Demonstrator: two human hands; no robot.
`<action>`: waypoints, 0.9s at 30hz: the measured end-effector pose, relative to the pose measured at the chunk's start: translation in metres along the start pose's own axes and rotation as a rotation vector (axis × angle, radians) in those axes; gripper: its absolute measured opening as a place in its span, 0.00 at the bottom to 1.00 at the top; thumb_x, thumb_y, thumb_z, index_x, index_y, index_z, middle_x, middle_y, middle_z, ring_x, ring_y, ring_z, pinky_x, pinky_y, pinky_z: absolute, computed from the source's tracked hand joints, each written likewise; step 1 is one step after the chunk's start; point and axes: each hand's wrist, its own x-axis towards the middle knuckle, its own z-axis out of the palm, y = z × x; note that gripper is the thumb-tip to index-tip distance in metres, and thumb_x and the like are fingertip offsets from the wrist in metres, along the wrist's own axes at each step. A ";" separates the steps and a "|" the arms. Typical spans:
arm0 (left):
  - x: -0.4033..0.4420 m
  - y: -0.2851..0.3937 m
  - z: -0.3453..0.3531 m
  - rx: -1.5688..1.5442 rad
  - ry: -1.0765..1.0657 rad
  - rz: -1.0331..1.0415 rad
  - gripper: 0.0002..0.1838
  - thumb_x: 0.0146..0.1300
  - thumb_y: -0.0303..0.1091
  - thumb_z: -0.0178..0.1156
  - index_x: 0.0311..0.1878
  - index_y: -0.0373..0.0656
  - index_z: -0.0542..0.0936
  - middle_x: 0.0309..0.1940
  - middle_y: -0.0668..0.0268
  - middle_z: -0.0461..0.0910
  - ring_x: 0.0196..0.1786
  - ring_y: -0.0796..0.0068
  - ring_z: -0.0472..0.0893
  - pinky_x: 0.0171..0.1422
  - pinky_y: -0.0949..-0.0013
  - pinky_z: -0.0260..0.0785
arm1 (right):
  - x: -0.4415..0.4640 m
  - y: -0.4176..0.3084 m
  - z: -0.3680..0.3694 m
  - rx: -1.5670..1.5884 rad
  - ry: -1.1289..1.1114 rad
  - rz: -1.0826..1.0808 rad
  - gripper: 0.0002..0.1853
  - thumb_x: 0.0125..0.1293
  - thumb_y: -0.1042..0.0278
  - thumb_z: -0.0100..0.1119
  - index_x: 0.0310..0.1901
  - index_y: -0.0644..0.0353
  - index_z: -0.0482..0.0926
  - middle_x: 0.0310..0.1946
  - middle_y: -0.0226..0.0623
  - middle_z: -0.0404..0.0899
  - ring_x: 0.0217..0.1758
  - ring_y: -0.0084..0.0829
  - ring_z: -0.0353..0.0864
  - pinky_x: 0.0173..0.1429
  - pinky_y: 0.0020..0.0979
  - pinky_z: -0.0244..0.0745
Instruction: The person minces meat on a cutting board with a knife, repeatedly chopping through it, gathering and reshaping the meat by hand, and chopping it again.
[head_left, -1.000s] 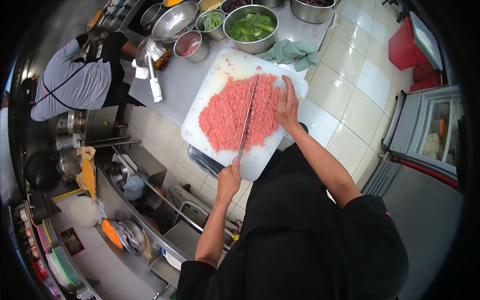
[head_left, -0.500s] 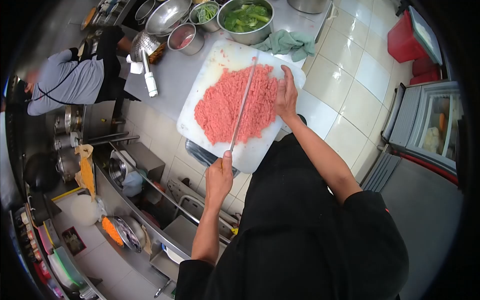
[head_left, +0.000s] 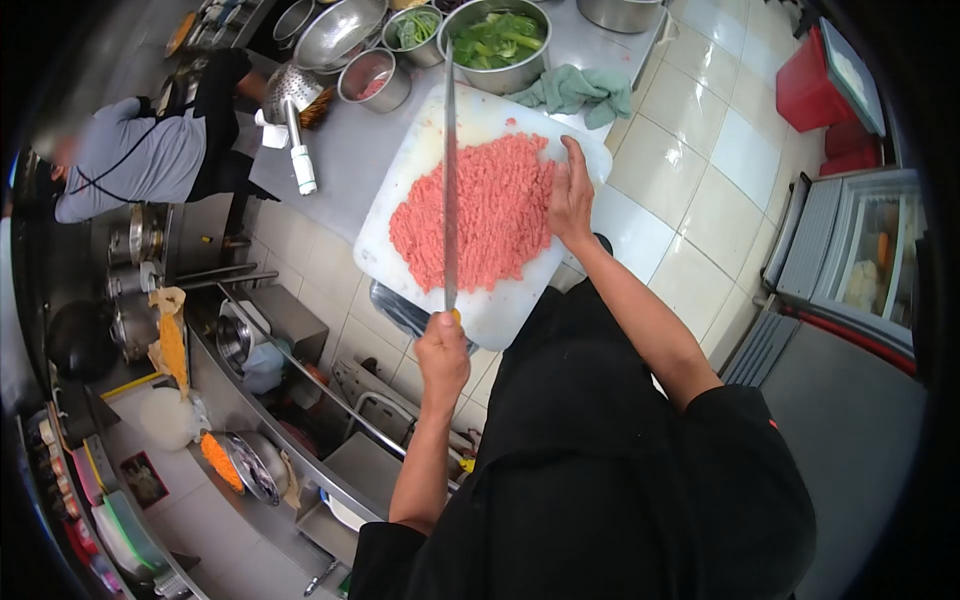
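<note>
My left hand (head_left: 441, 355) is wrapped round the handle of a long knife (head_left: 450, 190). Its blade points away from me, over a wide mound of minced meat (head_left: 500, 205), and the tip reaches toward the rim of a pot of greens (head_left: 497, 80). The meat lies on a white cutting board (head_left: 390, 215) with small bits scattered round it. At the meat's right side my right hand (head_left: 572, 195) is held with fingers stretched out, over the board; whether it touches the meat I cannot tell.
Metal bowls (head_left: 340, 35), a small pot with meat bits (head_left: 374, 82) and a green cloth (head_left: 580, 92) stand behind the board on the steel table (head_left: 325, 205). A white-handled strainer (head_left: 303, 170) lies left. A person in grey (head_left: 145, 155) works nearby. A glass-fronted fridge (head_left: 870, 260) stands right.
The knife has swung leftward, its tip now farther from my right hand and nearer the pot of greens. My left hand has shifted slightly down; my right hand stays put.
</note>
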 end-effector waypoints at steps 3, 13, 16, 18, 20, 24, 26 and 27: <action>0.016 -0.040 -0.005 0.437 -0.151 -0.082 0.34 0.76 0.57 0.48 0.30 0.31 0.78 0.17 0.52 0.75 0.25 0.58 0.78 0.35 0.56 0.70 | -0.001 0.003 0.004 0.011 -0.013 0.019 0.30 0.79 0.51 0.39 0.70 0.69 0.63 0.68 0.58 0.68 0.72 0.57 0.67 0.75 0.45 0.59; 0.012 -0.030 0.011 0.576 -0.138 -0.081 0.35 0.77 0.57 0.46 0.31 0.29 0.80 0.25 0.35 0.78 0.34 0.34 0.82 0.40 0.44 0.71 | 0.002 -0.006 -0.001 -0.029 -0.072 -0.011 0.28 0.80 0.52 0.35 0.69 0.67 0.67 0.66 0.55 0.71 0.71 0.49 0.70 0.74 0.40 0.61; 0.014 0.000 -0.002 0.465 -0.191 -0.261 0.37 0.76 0.59 0.47 0.29 0.28 0.81 0.25 0.34 0.78 0.33 0.34 0.82 0.41 0.45 0.73 | 0.014 -0.001 -0.003 0.007 -0.089 -0.057 0.29 0.81 0.51 0.35 0.70 0.68 0.65 0.67 0.56 0.70 0.71 0.51 0.69 0.74 0.40 0.61; 0.004 0.051 -0.012 0.367 -0.114 -0.222 0.36 0.75 0.57 0.49 0.27 0.29 0.79 0.21 0.40 0.77 0.28 0.39 0.81 0.37 0.48 0.71 | 0.000 -0.005 -0.013 0.035 -0.125 0.002 0.31 0.81 0.50 0.35 0.70 0.69 0.64 0.68 0.56 0.69 0.72 0.51 0.68 0.74 0.40 0.60; -0.003 0.048 -0.006 0.215 -0.018 -0.113 0.34 0.76 0.56 0.50 0.26 0.29 0.79 0.20 0.43 0.77 0.27 0.41 0.81 0.35 0.48 0.71 | 0.007 -0.008 -0.009 0.079 -0.119 0.068 0.31 0.81 0.49 0.34 0.70 0.70 0.64 0.69 0.55 0.68 0.73 0.50 0.67 0.75 0.40 0.59; -0.003 -0.028 0.036 0.280 0.029 -0.182 0.36 0.75 0.58 0.48 0.27 0.30 0.79 0.21 0.40 0.77 0.29 0.40 0.82 0.38 0.47 0.71 | 0.015 -0.010 -0.005 0.148 -0.121 0.161 0.33 0.81 0.47 0.35 0.71 0.70 0.63 0.70 0.55 0.66 0.75 0.49 0.64 0.77 0.41 0.55; 0.004 -0.021 0.031 0.424 -0.086 -0.332 0.37 0.75 0.59 0.47 0.27 0.29 0.79 0.22 0.39 0.77 0.30 0.39 0.82 0.39 0.47 0.70 | 0.025 -0.007 -0.005 0.109 -0.186 0.073 0.33 0.80 0.47 0.36 0.71 0.70 0.62 0.70 0.56 0.65 0.75 0.51 0.64 0.77 0.41 0.55; 0.003 0.002 0.024 0.368 -0.091 -0.370 0.38 0.75 0.61 0.46 0.28 0.29 0.79 0.23 0.38 0.77 0.33 0.38 0.82 0.41 0.46 0.70 | 0.032 -0.004 -0.007 0.085 -0.208 0.032 0.33 0.80 0.47 0.37 0.71 0.70 0.62 0.71 0.56 0.65 0.75 0.51 0.64 0.77 0.42 0.55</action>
